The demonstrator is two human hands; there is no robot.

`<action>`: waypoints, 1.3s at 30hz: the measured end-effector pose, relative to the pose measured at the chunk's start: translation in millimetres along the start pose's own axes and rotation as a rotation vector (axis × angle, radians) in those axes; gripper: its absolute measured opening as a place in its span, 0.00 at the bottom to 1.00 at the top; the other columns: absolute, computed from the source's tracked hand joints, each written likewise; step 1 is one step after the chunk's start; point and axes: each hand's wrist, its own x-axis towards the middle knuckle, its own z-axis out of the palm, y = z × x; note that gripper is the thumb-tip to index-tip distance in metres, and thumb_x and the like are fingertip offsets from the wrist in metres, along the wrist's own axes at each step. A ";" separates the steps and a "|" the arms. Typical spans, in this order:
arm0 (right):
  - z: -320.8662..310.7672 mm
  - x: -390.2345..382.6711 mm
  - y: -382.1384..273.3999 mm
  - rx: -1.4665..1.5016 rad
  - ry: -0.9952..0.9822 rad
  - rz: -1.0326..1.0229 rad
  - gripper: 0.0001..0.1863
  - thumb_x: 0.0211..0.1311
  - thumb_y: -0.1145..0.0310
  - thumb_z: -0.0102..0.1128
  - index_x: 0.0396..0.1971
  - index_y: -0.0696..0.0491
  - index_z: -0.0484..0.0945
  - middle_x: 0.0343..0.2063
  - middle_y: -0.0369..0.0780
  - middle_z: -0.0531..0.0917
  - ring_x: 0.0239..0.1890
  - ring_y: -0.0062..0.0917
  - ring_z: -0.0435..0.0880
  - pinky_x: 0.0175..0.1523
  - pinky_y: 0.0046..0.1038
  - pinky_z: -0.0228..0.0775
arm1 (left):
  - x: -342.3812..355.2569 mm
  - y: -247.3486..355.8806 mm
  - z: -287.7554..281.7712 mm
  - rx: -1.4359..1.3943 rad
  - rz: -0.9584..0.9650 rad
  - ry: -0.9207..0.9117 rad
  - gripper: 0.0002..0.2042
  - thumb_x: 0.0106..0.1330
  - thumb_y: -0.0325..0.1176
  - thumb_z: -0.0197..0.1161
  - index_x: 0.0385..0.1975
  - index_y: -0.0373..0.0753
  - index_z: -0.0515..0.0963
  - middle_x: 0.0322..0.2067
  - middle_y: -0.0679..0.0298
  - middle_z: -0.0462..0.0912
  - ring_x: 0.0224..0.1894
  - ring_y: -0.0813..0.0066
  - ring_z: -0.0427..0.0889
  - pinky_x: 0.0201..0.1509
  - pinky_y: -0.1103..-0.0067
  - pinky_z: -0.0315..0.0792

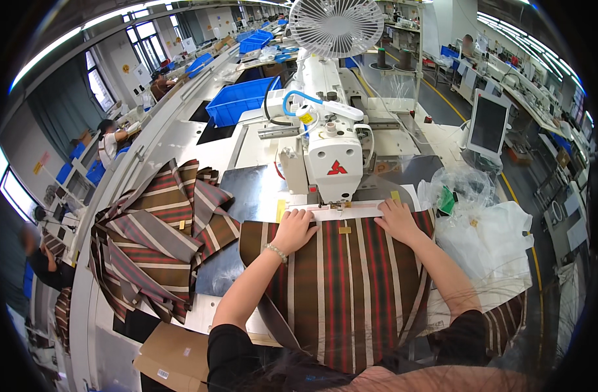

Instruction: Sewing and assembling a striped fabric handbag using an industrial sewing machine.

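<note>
Hands: two, bare, the person's own; left hand (pixel 295 232) and right hand (pixel 398 222), set well apart on either side of the sewing head.
Grip: neither hand was clenched; both lay palm down with fingers extended, pressing on the cloth rather than pinching it.
Bracelet (pixel 276 252): one, beaded, on the left wrist.
Striped panel (pixel 371 281): one, brown with red, green and pale stripes; it lay under both hands, its upper edge just before the sewing head, its lower part hanging toward the person's lap.
Gold tag (pixel 345 230): one on that panel, near its upper edge, between the hands.
Sewing head (pixel 337 157): one, white, with one red emblem.
White strip (pixel 367 210): one, long, below the sewing head and along the panel's upper edge.
Yellow tabs (pixel 281 208): two, one near each hand.
Striped pile (pixel 158 248): one, left of the panel, of several folded pieces; the exact count could not be told.
Clear plastic bag (pixel 465 189): at least one, right of the machine, with one green item (pixel 447 200).
Cardboard box (pixel 173 356): one, lower left.
Blue bin (pixel 237 102): one beside the machine; others stood farther back.
Fan (pixel 336 26): one, white.
Screen (pixel 490 122): one, dark.
Thread cones (pixel 405 62): two, behind the machine.
Co-workers (pixel 107 144): at least four, in the background.
</note>
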 end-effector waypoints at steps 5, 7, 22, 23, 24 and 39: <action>12.3 -1.6 9.4 0.062 0.016 -0.099 0.14 0.57 0.61 0.60 0.37 0.53 0.71 0.35 0.41 0.76 0.44 0.35 0.73 0.47 0.36 0.63 | -23.7 -18.5 -5.0 -0.313 -0.013 0.050 0.13 0.64 0.37 0.57 0.45 0.39 0.71 0.30 0.60 0.76 0.37 0.60 0.75 0.45 0.68 0.67; 4.0 -5.0 11.2 0.188 -0.031 -0.147 0.10 0.58 0.64 0.58 0.35 0.52 0.71 0.32 0.39 0.76 0.40 0.35 0.75 0.45 0.35 0.65 | -29.8 -23.6 -10.6 -0.348 0.059 0.014 0.17 0.63 0.29 0.55 0.53 0.47 0.72 0.29 0.62 0.76 0.35 0.63 0.76 0.43 0.69 0.68; 9.5 28.8 26.8 0.177 -0.120 -0.267 0.29 0.51 0.77 0.52 0.50 0.28 0.77 0.27 0.36 0.77 0.29 0.33 0.79 0.35 0.32 0.75 | 1.7 -52.4 -1.8 -0.202 0.127 -0.047 0.24 0.53 0.21 0.53 0.49 0.54 0.80 0.24 0.64 0.72 0.33 0.66 0.76 0.40 0.72 0.67; 12.8 27.6 27.9 0.199 -0.106 -0.260 0.28 0.51 0.77 0.52 0.49 0.28 0.78 0.27 0.36 0.77 0.29 0.33 0.80 0.35 0.32 0.75 | 1.8 -52.3 -0.5 -0.203 0.116 -0.056 0.24 0.53 0.21 0.53 0.49 0.54 0.80 0.23 0.64 0.72 0.33 0.66 0.76 0.40 0.72 0.68; 15.9 26.6 29.4 0.200 -0.109 -0.258 0.28 0.51 0.77 0.52 0.49 0.28 0.78 0.27 0.36 0.77 0.29 0.33 0.80 0.35 0.32 0.75 | 2.3 -52.5 0.1 -0.204 0.116 -0.058 0.24 0.53 0.21 0.53 0.49 0.54 0.80 0.23 0.64 0.72 0.33 0.66 0.76 0.40 0.72 0.68; 20.3 26.1 34.4 0.274 -0.084 -0.216 0.28 0.50 0.77 0.52 0.48 0.30 0.79 0.28 0.38 0.78 0.31 0.35 0.79 0.36 0.34 0.73 | 11.1 -57.3 5.5 -0.225 0.150 0.011 0.24 0.54 0.22 0.52 0.49 0.55 0.80 0.24 0.64 0.72 0.33 0.66 0.76 0.42 0.71 0.69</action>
